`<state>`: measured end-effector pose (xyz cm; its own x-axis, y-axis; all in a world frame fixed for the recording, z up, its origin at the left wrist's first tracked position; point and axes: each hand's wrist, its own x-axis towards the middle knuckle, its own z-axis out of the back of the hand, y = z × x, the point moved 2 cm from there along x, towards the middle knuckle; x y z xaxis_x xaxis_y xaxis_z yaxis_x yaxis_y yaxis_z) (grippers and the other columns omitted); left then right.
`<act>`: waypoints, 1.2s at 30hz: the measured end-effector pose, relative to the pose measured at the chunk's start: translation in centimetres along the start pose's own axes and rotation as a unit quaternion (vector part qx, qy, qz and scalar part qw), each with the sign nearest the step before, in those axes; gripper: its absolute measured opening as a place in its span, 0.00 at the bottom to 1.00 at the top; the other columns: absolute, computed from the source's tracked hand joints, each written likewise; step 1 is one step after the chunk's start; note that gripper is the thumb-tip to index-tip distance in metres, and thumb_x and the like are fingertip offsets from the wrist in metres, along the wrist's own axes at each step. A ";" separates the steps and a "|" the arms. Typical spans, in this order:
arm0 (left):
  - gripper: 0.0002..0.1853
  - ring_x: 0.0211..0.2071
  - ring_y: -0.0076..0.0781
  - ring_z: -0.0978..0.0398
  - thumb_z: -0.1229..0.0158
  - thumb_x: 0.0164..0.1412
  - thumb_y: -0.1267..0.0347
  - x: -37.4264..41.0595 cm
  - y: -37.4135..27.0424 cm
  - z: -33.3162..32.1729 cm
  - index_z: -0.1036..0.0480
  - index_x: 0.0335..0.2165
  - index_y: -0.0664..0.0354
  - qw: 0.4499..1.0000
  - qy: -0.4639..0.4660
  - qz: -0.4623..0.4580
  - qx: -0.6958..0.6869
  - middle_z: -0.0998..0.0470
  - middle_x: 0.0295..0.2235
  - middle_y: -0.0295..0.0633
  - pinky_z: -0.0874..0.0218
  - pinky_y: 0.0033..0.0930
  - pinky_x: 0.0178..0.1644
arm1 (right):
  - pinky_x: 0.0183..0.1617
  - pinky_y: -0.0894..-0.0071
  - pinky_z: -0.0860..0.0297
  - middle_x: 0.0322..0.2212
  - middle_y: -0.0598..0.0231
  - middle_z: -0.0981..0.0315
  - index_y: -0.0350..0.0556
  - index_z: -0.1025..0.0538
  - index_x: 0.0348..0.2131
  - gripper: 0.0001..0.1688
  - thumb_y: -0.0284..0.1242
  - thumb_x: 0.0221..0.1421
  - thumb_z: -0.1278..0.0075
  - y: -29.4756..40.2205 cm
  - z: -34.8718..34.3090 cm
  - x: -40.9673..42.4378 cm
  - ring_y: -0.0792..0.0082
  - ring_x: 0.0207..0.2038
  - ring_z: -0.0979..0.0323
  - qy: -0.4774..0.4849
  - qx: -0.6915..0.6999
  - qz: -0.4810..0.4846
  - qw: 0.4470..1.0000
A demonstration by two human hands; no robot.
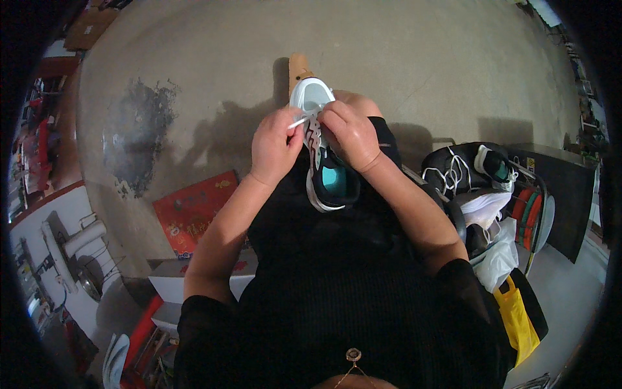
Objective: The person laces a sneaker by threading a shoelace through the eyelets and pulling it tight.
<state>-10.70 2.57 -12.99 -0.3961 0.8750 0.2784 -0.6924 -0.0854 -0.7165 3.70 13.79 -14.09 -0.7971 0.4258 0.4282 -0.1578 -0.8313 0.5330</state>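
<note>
A sneaker [315, 150] with a white toe, black collar and teal insole rests on my lap, its toe pointing away from me. My left hand [277, 143] is at the shoe's left side, pinching a white shoelace [299, 122] between thumb and finger near the lowest eyelets. On the other side, my right hand [349, 127] has its fingers curled at the front of the lacing, against the shoe's upper. What exactly those fingertips grip is hidden behind the knuckles. The upper eyelets look unlaced.
To my right a seat holds a second sneaker [495, 165], loose white laces [452, 170], a clear plastic bag [498, 257] and a yellow bag [517, 321]. A red printed box [194, 209] is on the floor at left. My tan sandal [298, 70] shows beyond the shoe.
</note>
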 end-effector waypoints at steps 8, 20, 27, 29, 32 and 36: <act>0.20 0.22 0.21 0.33 0.47 0.69 0.56 3.1 1.6 -0.1 0.26 0.28 0.60 0.867 0.208 0.394 -0.223 0.28 0.21 0.32 0.42 0.23 0.27 | 0.38 0.63 0.27 0.35 0.61 0.27 0.47 0.25 0.34 0.13 0.21 0.45 0.43 0.1 -0.2 0.0 0.56 0.36 0.25 -0.018 -0.004 0.025 1.000; 0.14 0.18 0.15 0.45 0.43 0.66 0.61 3.1 1.7 0.4 0.22 0.32 0.61 0.836 0.219 0.401 -0.304 0.38 0.17 0.24 0.56 0.23 0.22 | 0.37 0.61 0.28 0.28 0.57 0.26 0.44 0.27 0.33 0.06 0.24 0.54 0.45 0.5 0.8 0.8 0.55 0.32 0.25 -0.010 0.087 -0.118 0.989; 0.18 0.17 0.13 0.46 0.41 0.65 0.58 3.0 2.4 0.4 0.23 0.32 0.66 0.781 0.206 0.467 -0.359 0.42 0.16 0.23 0.58 0.22 0.19 | 0.32 0.68 0.30 0.23 0.62 0.22 0.42 0.20 0.34 0.15 0.36 0.62 0.46 -1.8 0.5 1.7 0.70 0.25 0.25 0.117 0.188 -0.326 0.919; 0.20 0.16 0.14 0.47 0.40 0.65 0.57 3.0 2.8 0.2 0.23 0.33 0.68 0.771 0.223 0.481 -0.353 0.43 0.16 0.23 0.60 0.21 0.17 | 0.29 0.72 0.31 0.21 0.69 0.23 0.44 0.20 0.35 0.17 0.40 0.63 0.47 -2.4 0.4 2.0 0.76 0.22 0.27 0.177 0.199 -0.367 0.891; 0.21 0.15 0.13 0.48 0.40 0.65 0.56 3.2 2.6 0.0 0.24 0.33 0.68 0.777 0.256 0.485 -0.309 0.44 0.15 0.23 0.61 0.20 0.16 | 0.28 0.74 0.32 0.21 0.71 0.23 0.45 0.19 0.34 0.17 0.41 0.62 0.45 -2.7 0.6 3.0 0.79 0.22 0.28 0.251 0.170 -0.372 0.877; 0.17 0.14 0.13 0.50 0.37 0.63 0.60 3.2 3.0 -0.2 0.23 0.29 0.66 0.761 0.252 0.488 -0.346 0.40 0.16 0.25 0.64 0.22 0.15 | 0.27 0.77 0.33 0.22 0.71 0.24 0.44 0.19 0.31 0.18 0.41 0.61 0.44 -3.6 0.0 2.9 0.80 0.22 0.29 0.283 0.178 -0.405 0.851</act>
<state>-13.94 5.16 -14.35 -0.1155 0.6428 -0.7573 0.3346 -0.6927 -0.6389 1.95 18.06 -14.77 -0.6795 0.4828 -0.5525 -0.6833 -0.1423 0.7161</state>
